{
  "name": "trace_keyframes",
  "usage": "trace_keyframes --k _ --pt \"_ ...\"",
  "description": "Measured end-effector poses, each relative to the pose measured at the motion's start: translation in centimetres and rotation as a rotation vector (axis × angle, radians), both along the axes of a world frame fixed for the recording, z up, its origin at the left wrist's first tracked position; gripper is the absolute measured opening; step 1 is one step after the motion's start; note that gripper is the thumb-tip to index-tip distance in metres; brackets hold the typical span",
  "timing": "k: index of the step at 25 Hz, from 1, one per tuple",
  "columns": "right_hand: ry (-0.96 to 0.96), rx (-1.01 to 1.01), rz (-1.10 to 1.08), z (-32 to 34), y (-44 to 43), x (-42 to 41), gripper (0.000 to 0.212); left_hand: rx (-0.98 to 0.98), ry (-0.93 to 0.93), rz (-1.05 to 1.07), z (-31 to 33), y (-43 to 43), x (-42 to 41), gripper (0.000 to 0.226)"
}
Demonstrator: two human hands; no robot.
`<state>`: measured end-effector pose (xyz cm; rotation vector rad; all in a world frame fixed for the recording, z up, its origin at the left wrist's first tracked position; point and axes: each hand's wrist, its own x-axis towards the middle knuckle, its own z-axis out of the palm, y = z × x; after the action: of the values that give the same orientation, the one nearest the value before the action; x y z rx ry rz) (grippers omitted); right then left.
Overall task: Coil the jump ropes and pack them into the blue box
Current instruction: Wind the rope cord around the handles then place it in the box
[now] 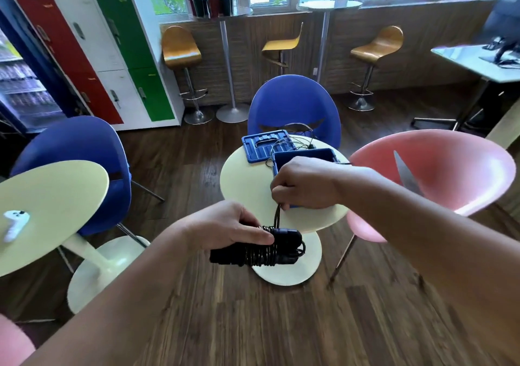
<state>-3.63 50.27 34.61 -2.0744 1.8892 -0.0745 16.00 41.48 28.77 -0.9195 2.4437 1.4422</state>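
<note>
My left hand [228, 226] grips the black handles of a jump rope [261, 249], with the cord wound round them in several turns. My right hand [302, 185] pinches the loose end of that cord just above the bundle. Both hands hover over the near edge of a small round cream table [244, 180]. The blue box [305, 156] stands open on the table, partly hidden behind my right hand. Its blue lid [266, 144] lies beside it at the back left. Another thin rope [295, 137] lies loose over the lid and box.
A blue chair [294, 106] stands behind the table and a pink chair [439, 168] to its right. A second cream table [50, 202] with a white controller [14, 222] is at left, with another blue chair [73, 146] behind it. Wooden floor lies below.
</note>
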Motion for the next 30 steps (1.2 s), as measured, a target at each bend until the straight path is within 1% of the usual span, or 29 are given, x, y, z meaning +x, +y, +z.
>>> trace_keyframes --k 4,6,10,12,14,15,16,17,18,20,21,23,24,25,27,28,30 --pt "0.109 -0.081 -0.02 -1.8 0.3 1.0 0.023 -0.242 -0.084 0.02 -0.8 -0.2 0.2 0.042" --pt "0.16 -0.125 -0.011 -2.7 0.6 1.2 0.019 -0.333 -0.099 0.062 -1.0 -0.3 0.3 0.042" --pt "0.338 -0.188 0.079 -4.9 1.3 1.9 0.014 -0.383 -0.085 0.143 -1.5 -0.5 0.6 0.045" --pt "0.381 -0.321 0.099 -6.2 2.0 2.1 0.002 -0.359 -0.054 0.181 -2.0 -0.6 0.8 0.047" --pt "0.365 -0.496 0.081 -8.1 2.9 2.0 0.017 -0.308 0.008 0.242 -2.6 -0.7 1.0 0.05" --pt "0.311 -0.588 0.052 -9.0 3.2 2.0 0.021 -0.269 0.056 0.285 -2.9 -0.6 1.1 0.051" --pt "0.187 -0.644 -0.006 -9.7 3.6 2.1 0.02 -0.236 0.11 0.326 -3.1 -0.6 1.1 0.05" --pt "0.013 -0.662 -0.106 -10.0 4.0 2.4 0.02 -0.22 0.162 0.363 -3.4 -0.5 1.0 0.049" --pt "-0.198 -0.64 -0.257 -10.0 4.2 2.8 0.022 -0.215 0.208 0.399 -3.5 -0.3 0.9 0.046" --pt "-0.607 -0.56 -0.568 -10.0 4.2 3.2 0.023 -0.232 0.277 0.457 -3.3 0.1 0.5 0.04" --pt "-0.808 -0.488 -0.683 -9.8 4.1 3.4 0.022 -0.256 0.296 0.476 -3.2 0.4 0.3 0.037" --pt "-1.162 -0.268 -0.811 -9.0 3.9 3.8 0.019 -0.333 0.313 0.497 -3.0 0.7 0.1 0.033" --pt "-1.269 -0.149 -0.841 -8.6 3.9 3.8 0.018 -0.354 0.326 0.509 -3.1 0.8 0.1 0.031" --pt "-1.329 -0.057 -0.854 -8.2 3.8 3.6 0.017 -0.356 0.349 0.521 -3.2 0.8 0.1 0.031" --pt "-1.355 0.028 -0.837 -7.9 3.7 2.9 0.019 -0.308 0.409 0.544 -3.8 0.8 0.1 0.037" --pt "-1.331 0.043 -0.818 -7.8 3.6 2.6 0.021 -0.252 0.445 0.557 -4.0 0.9 0.2 0.04" --pt "-1.223 0.057 -0.767 -7.4 3.3 1.7 0.025 -0.149 0.515 0.595 -4.3 1.2 0.3 0.043"
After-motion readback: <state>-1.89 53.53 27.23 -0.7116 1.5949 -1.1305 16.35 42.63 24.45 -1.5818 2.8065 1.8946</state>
